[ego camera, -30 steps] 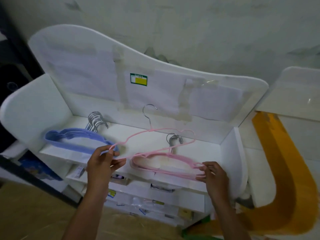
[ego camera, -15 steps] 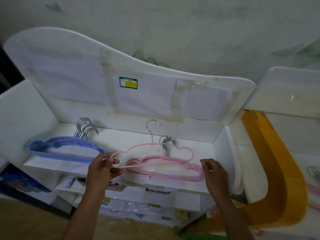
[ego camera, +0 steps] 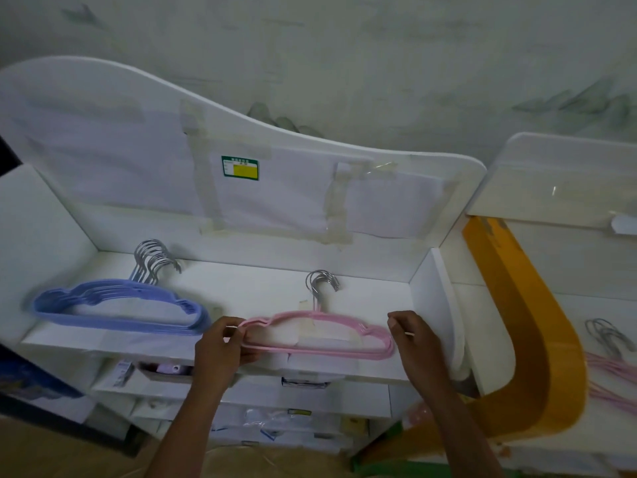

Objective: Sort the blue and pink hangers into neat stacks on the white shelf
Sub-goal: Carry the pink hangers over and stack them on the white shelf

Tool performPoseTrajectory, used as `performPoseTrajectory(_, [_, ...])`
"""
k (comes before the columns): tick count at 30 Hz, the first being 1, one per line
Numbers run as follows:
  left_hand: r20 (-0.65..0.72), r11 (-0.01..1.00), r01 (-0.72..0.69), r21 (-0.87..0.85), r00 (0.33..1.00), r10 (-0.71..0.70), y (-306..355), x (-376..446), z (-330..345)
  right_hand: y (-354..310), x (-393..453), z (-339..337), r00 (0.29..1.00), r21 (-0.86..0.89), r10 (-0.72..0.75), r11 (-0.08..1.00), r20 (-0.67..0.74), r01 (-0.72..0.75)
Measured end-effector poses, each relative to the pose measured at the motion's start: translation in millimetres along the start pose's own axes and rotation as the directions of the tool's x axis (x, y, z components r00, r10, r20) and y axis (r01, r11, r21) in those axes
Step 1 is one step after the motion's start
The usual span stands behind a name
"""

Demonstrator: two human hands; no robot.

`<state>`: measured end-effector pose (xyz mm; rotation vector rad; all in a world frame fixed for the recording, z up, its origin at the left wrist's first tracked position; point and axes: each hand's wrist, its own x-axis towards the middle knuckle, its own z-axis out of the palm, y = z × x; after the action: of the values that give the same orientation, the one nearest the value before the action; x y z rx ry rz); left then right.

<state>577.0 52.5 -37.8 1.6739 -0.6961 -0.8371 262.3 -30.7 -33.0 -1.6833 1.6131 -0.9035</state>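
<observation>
A stack of several blue hangers (ego camera: pixel 120 307) lies on the left of the white shelf (ego camera: pixel 241 284), its metal hooks pointing to the back wall. To its right lies a stack of pink hangers (ego camera: pixel 320 336) with hooks bunched together. My left hand (ego camera: pixel 220 346) pinches the left end of the pink stack. My right hand (ego camera: pixel 410 339) touches the stack's right end with curled fingers; whether it grips the stack I cannot tell.
More pink hangers with metal hooks (ego camera: pixel 610 360) lie on a white surface at the far right. A curved orange panel (ego camera: pixel 527 332) stands between that surface and the shelf. Packaged goods (ego camera: pixel 293 408) fill lower shelves below my hands.
The single pink hanger held raised in my left hand has come down onto the pink stack. Both hands now sit at the stack's two ends.
</observation>
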Motion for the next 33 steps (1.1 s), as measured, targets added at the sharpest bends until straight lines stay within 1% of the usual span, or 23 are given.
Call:
performPoseTrajectory(2, [-0.022,0.979,-0.098,0.180,0.994,0.104,-4,1,0,1,0,-1,1.000,-0.004,-0.006,1.000,0.004,0.006])
performPoseTrajectory(4, [0.000,0.902,-0.190,0.387,0.979,0.206,-12,6,-5,2,-1,0,1.000,-0.001,-0.001,1.000,0.010,0.001])
performPoseTrajectory(5, [0.031,0.855,-0.230,0.466,0.969,0.244,-18,10,-8,2,-1,0,1.000,-0.002,0.001,1.000,0.014,-0.001])
performPoseTrajectory(6, [0.061,0.821,-0.259,0.509,0.962,0.266,-21,12,-10,2,-2,1,1.000,-0.007,0.005,1.000,0.019,-0.005])
performPoseTrajectory(9, [0.094,0.811,-0.290,0.509,0.955,0.283,-22,15,-10,3,-1,2,0.999,-0.064,-0.005,0.998,0.054,0.009])
performPoseTrajectory(13, [0.181,0.773,-0.322,0.547,0.947,0.267,-19,17,-5,9,3,5,0.989,-0.186,-0.076,0.978,0.125,0.099])
performPoseTrajectory(15, [0.201,0.721,-0.402,0.565,0.914,0.352,-20,19,-4,10,5,7,0.980,-0.243,-0.101,0.960,0.169,0.141])
performPoseTrajectory(16, [0.223,0.710,-0.428,0.559,0.902,0.369,-17,21,-4,11,7,9,0.975,-0.270,-0.122,0.948,0.186,0.170])
performPoseTrajectory(17, [0.232,0.719,-0.422,0.552,0.906,0.353,-15,24,-2,13,9,10,0.969,-0.295,-0.147,0.934,0.199,0.202])
performPoseTrajectory(19, [0.272,0.728,-0.378,0.572,0.925,0.266,-8,31,2,16,12,16,0.961,-0.333,-0.173,0.912,0.214,0.239])
performPoseTrajectory(20, [0.309,0.739,-0.390,0.550,0.916,0.254,-10,36,3,17,13,19,0.962,-0.361,-0.170,0.901,0.212,0.239])
performPoseTrajectory(22, [0.338,0.739,-0.436,0.513,0.894,0.293,-20,48,6,16,15,23,0.970,-0.426,-0.153,0.877,0.186,0.220])
performPoseTrajectory(23, [0.325,0.717,-0.445,0.537,0.893,0.311,-26,55,7,15,17,25,0.976,-0.456,-0.140,0.867,0.165,0.202])
performPoseTrajectory(26, [0.285,0.620,-0.426,0.659,0.904,0.318,-12,52,13,12,20,26,0.987,-0.534,-0.091,0.832,0.131,0.147])
performPoseTrajectory(28, [0.283,0.576,-0.423,0.699,0.904,0.320,-6,51,17,12,21,25,0.990,-0.560,-0.073,0.819,0.117,0.126])
performPoseTrajectory(31, [0.297,0.571,-0.393,0.721,0.919,0.258,-5,56,16,12,23,25,0.987,-0.559,-0.063,0.818,0.150,0.137])
performPoseTrajectory(33, [0.333,0.538,-0.409,0.738,0.913,0.237,-5,58,15,9,24,28,0.978,-0.558,-0.062,0.813,0.199,0.165])
